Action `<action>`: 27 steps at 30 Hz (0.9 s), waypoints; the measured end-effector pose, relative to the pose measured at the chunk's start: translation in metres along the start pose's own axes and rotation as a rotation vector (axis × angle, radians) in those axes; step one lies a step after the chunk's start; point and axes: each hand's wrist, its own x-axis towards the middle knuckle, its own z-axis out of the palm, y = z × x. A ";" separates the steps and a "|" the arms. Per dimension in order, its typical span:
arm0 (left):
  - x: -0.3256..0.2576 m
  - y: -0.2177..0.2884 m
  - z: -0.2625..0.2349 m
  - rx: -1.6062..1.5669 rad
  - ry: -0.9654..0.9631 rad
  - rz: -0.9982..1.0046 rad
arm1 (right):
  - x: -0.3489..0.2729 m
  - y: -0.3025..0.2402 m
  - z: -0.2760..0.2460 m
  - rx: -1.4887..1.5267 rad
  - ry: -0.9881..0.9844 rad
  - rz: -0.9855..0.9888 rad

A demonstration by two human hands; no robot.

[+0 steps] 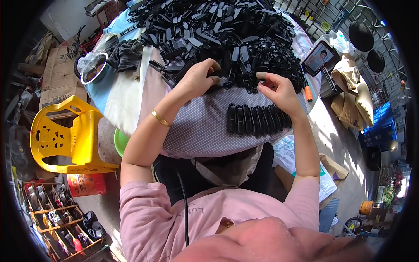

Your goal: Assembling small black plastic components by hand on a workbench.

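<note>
A big heap of black plastic clip-like parts [205, 26] covers the far half of the round table. At its near edge my left hand [198, 81] has thumb and fingers closed together; what they hold, if anything, is too small to make out. To the right, my right hand [279, 92] pinches a small dark piece between thumb and index finger, beside the smaller black parts [273, 59]. Fingertip covers seem to be on some fingers. In front of my right hand, several long black clips [255, 120] lie side by side in a neat row on the dotted tablecloth [196, 126].
Dark gloves [124, 54] and a white-rimmed bowl [94, 72] lie at the table's left. A phone [321, 59] stands at its right, near an orange-handled tool [308, 94]. A yellow chair [65, 135] and a shoe rack [54, 214] are on the left.
</note>
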 end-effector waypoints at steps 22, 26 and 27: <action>-0.016 0.022 0.018 -1.440 -0.447 -0.041 | -0.004 -0.042 0.047 -0.129 0.467 -0.520; -0.015 0.019 0.023 -1.381 -0.374 -0.011 | -0.003 -0.040 0.046 -0.419 0.558 -0.689; -0.015 0.019 0.023 -1.383 -0.372 -0.010 | -0.003 -0.041 0.047 -0.419 0.556 -0.689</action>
